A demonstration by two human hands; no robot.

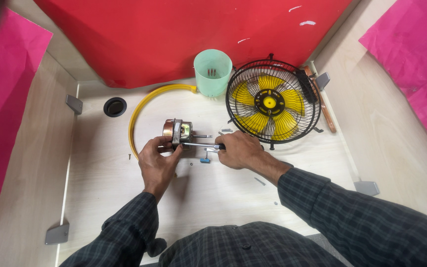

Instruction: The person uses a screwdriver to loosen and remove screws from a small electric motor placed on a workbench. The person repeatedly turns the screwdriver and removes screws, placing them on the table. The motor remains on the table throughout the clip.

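Screwdriving on a small fan motor (pixel 176 131), by the look of it: left hand (pixel 158 159) closed round the motor's near side, steadying it on the pale wooden bench (pixel 105 173); right hand (pixel 240 151) clenched on the dark handle of a screwdriver (pixel 201 145), metal shank running leftward to the motor's steel frame, tip apparently seated at a screw there, though too small to confirm. Motor sits near the middle of the bench, copper winding showing at its left end, thin shaft pointing right. Just right of the motor, under and beside the shank, a few loose bits: a small blue piece (pixel 204 160) and grey metal parts (pixel 226 130), kind unclear. Curving round the motor's left and far side, a yellow cable (pixel 139 111). Farther right of the motor, a black wire fan guard with yellow blades (pixel 272 102) lying flat; beyond the motor, a pale green plastic cup (pixel 213 72) against a red backdrop (pixel 174 34). Left of the motor and farther back, a round black cable hole (pixel 114 107). Judged as mid-step on one frame screw, whether loosening or tightening impossible to tell. Next move likely calls for keeping the tip square in the screw head, firm axial pressure from the right hand, and a steady left-hand hold against the motor twisting
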